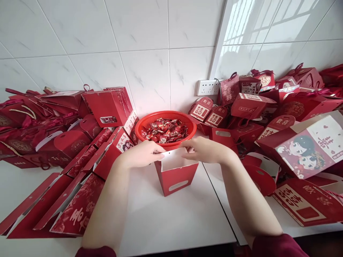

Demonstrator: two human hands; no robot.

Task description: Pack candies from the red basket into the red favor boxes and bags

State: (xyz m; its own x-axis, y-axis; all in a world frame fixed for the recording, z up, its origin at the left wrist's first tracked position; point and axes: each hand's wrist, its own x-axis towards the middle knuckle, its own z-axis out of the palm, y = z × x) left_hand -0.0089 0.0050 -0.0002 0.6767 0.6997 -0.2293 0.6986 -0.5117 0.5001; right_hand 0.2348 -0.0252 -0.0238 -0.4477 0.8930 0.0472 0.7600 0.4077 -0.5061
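Note:
A red paper gift box (175, 178) with a white inside and a pale oval cut-out stands upright on the table, its top open. My left hand (142, 154) is closed on the box's left upper edge, thumb and fingers pinched together. On the opposite side, my right hand (209, 149) grips the right upper edge, its fingertips reaching over the opening. Just behind the box is a red plastic basket (192, 125). It holds many small wrapped candies (164, 131) in red wrappers. The far side of the box is partly hidden by my hands.
Rows of red folded boxes (77, 210) stand along the left, with ribboned gift boxes (64, 144) behind them. More gift boxes (292, 203) are piled on the right. A white power strip (208, 87) sits against the tiled wall (144, 71). A seam crosses the white table (171, 225).

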